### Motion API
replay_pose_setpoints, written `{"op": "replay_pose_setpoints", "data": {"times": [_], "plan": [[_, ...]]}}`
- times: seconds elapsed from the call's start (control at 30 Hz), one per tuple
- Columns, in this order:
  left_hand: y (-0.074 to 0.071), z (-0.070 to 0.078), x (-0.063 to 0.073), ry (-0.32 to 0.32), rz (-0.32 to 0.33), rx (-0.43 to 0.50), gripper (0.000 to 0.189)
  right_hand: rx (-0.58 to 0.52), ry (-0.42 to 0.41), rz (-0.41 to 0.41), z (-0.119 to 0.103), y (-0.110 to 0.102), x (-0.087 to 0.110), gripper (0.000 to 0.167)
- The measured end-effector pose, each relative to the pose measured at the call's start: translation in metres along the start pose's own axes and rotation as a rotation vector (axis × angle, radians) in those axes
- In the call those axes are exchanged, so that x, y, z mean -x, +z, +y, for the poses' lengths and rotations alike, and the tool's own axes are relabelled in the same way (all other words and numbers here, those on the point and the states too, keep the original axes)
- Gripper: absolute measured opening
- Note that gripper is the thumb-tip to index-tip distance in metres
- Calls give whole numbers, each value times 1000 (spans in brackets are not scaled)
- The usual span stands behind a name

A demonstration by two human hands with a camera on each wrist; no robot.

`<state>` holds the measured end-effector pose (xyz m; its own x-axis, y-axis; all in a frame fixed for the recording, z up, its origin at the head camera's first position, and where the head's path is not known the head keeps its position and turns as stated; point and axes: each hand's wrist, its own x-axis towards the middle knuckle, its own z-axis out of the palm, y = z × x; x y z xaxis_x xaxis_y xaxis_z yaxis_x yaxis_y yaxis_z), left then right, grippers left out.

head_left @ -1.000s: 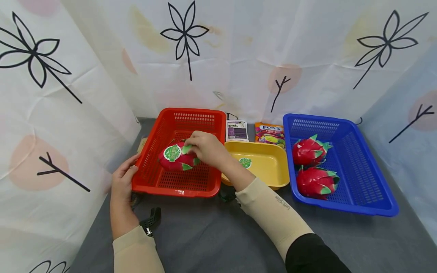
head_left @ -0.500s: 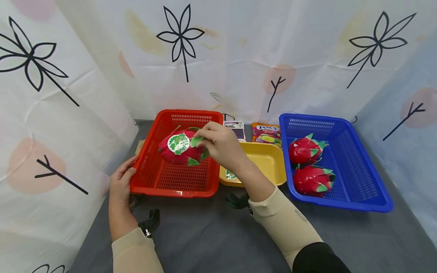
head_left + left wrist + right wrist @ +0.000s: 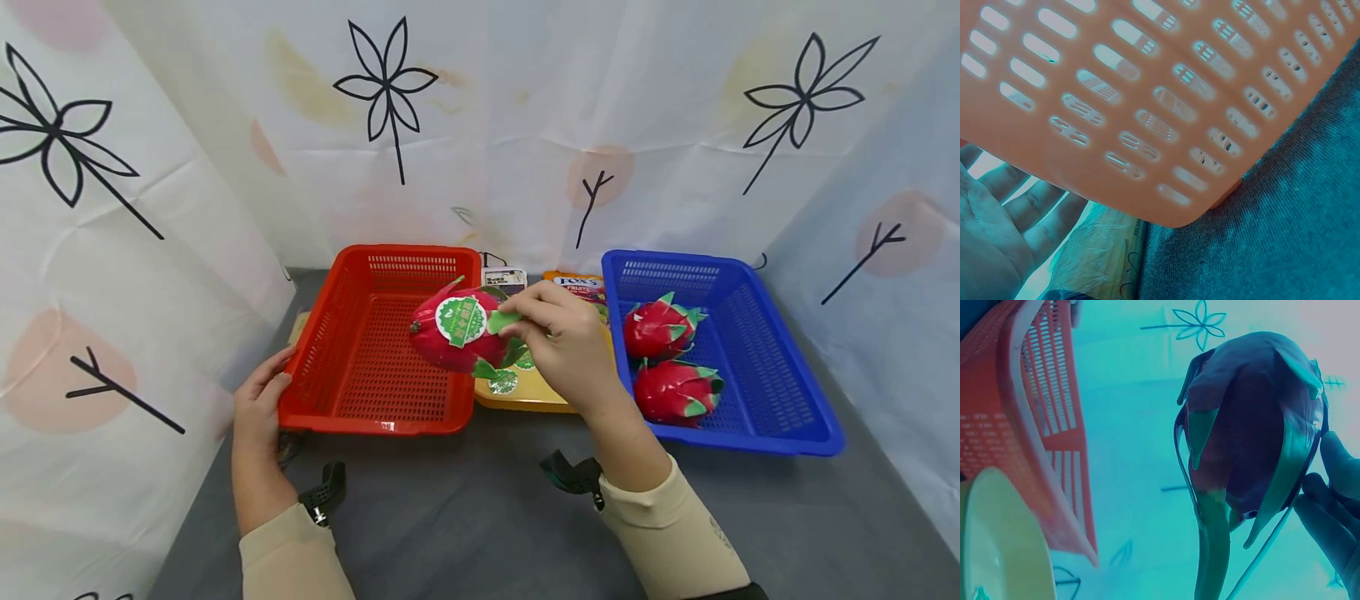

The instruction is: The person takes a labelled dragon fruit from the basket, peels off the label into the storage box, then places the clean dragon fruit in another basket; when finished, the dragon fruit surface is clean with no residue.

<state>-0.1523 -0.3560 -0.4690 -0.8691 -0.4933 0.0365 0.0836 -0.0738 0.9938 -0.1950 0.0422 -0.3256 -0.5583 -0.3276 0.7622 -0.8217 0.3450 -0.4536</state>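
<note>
My right hand (image 3: 566, 337) pinches a green leaf tip of a red dragon fruit (image 3: 446, 346) that bears a round green-and-white sticker. The fruit is raised, overlapping the right rim of the red basket (image 3: 375, 422) and the yellow tray (image 3: 536, 397) in the head view. Its leafy end fills the right wrist view, fingertips at its side. At the red basket's left rim rests my left hand (image 3: 258, 400); the left wrist view shows its fingers fairly straight, their tips hidden behind the basket edge. Two more dragon fruits (image 3: 660, 327) (image 3: 677, 392) lie in the blue basket (image 3: 795, 442).
Round green stickers (image 3: 502, 382) lie in the yellow tray. Behind it are an orange Fox's candy bag (image 3: 577, 285) and a white-and-purple pack (image 3: 504, 277). A clear-wrapped package (image 3: 1100, 250) lies beside the red basket's left side. Printed cloth walls (image 3: 510, 100) enclose the grey table (image 3: 450, 517).
My right hand has lifted the dragon fruit out of the red basket and carried it rightward, toward the yellow tray. The left hand stays at the basket rim. The head view has shifted slightly.
</note>
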Motion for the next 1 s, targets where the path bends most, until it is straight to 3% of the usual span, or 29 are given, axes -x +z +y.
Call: {"op": "replay_pose_setpoints", "data": {"times": [0.27, 0.5, 0.73, 1.0], "plan": [[0, -4, 1, -17, -10, 7, 40, 66, 101, 30, -9, -38, 42, 22], [-2, -4, -1, -56, 1, 28, 40, 160, 120, 15, -18, -62, 76, 29], [0, -1, -1, -21, 7, -2, 40, 134, 179, -21, -23, -64, 114, 32], [0, -1, 0, -24, 9, -12, 40, 109, 192, -64, -23, -47, 150, 36]]}}
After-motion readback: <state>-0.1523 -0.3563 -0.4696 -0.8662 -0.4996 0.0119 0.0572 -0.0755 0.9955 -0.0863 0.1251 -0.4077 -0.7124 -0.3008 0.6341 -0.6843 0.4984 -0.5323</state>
